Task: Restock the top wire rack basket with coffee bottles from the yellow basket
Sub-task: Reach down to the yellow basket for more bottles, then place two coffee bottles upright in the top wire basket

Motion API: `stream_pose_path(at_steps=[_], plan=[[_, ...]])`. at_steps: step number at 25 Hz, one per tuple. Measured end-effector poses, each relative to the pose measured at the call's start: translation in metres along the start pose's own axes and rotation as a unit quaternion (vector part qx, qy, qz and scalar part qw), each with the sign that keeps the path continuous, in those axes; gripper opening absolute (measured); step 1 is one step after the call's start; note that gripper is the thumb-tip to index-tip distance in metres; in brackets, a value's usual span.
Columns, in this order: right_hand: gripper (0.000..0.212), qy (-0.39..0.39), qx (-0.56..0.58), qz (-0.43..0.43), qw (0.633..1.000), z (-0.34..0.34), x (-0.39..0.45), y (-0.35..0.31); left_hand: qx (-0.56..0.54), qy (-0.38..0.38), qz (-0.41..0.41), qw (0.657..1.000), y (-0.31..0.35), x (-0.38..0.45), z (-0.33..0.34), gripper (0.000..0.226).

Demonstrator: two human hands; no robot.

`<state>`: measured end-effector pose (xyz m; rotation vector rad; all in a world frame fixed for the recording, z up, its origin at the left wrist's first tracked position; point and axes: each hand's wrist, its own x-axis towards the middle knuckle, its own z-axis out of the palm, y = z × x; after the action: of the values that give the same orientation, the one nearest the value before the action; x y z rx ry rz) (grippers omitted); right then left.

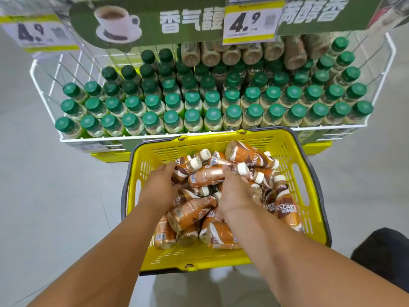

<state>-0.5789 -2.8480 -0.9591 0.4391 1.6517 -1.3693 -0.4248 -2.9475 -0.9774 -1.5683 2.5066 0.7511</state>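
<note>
While both hands are lowered into the yellow basket [294,149] at lower centre of the frame, a heap of orange-brown coffee bottles [192,209] with cream caps is seen lying loose inside it. One bottle [183,168] is gripped by the curled fingers of the left hand [159,185]. Another bottle [208,176] is clasped by the right hand [234,191], fingers bent over it. Just above, the white wire rack basket [46,94] is filled with upright green-capped bottles [192,100], several brown bottles [252,54] being laid on top at the back under a price tag [250,21].
</note>
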Motion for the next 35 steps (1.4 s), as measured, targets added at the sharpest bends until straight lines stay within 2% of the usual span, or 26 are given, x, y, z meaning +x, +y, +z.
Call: stream_pose_path(at_steps=[2, 3, 5, 8, 12, 16, 23, 27, 30, 32, 35], plan=[[0.060, 0.030, -0.033, -0.084, 0.996, 0.007, -0.012, -0.005, -0.027, 0.014, 0.001, 1.000, 0.001, -0.004, -0.003, 0.064], [0.062, 0.015, -0.053, -0.127, 0.990, 0.008, -0.015, -0.007, -0.055, 0.029, -0.004, 0.998, 0.003, -0.007, -0.007, 0.062], [0.052, -0.034, -0.104, -0.183, 0.977, 0.004, -0.023, -0.014, -0.138, 0.072, -0.018, 0.988, 0.014, -0.016, -0.020, 0.055], [0.035, -0.093, -0.160, -0.230, 0.955, -0.011, -0.046, -0.043, -0.247, 0.117, -0.034, 0.961, 0.044, -0.039, -0.062, 0.044], [0.055, -0.125, -0.187, -0.225, 0.948, -0.024, -0.117, -0.104, -0.309, 0.128, -0.042, 0.941, 0.092, -0.079, -0.146, 0.044], [0.049, -0.140, -0.249, -0.288, 0.914, -0.028, -0.207, -0.179, -0.332, 0.126, -0.035, 0.934, 0.140, -0.125, -0.243, 0.049], [0.023, -0.179, -0.247, -0.309, 0.901, -0.041, -0.393, -0.324, -0.390, 0.129, -0.039, 0.911, 0.221, -0.218, -0.432, 0.046], [0.049, -0.181, -0.232, -0.345, 0.891, -0.041, -0.498, -0.397, -0.382, 0.154, -0.018, 0.911, 0.266, -0.268, -0.545, 0.058], [0.050, -0.185, -0.217, -0.371, 0.884, -0.040, -0.568, -0.444, -0.384, 0.171, -0.001, 0.907, 0.293, -0.299, -0.620, 0.061], [0.045, -0.185, -0.213, -0.395, 0.874, -0.039, -0.616, -0.472, -0.382, 0.176, 0.010, 0.907, 0.305, -0.320, -0.664, 0.055], [0.024, -0.210, -0.214, -0.425, 0.854, -0.038, -0.688, -0.506, -0.392, 0.192, 0.039, 0.899, 0.320, -0.351, -0.722, 0.049]])
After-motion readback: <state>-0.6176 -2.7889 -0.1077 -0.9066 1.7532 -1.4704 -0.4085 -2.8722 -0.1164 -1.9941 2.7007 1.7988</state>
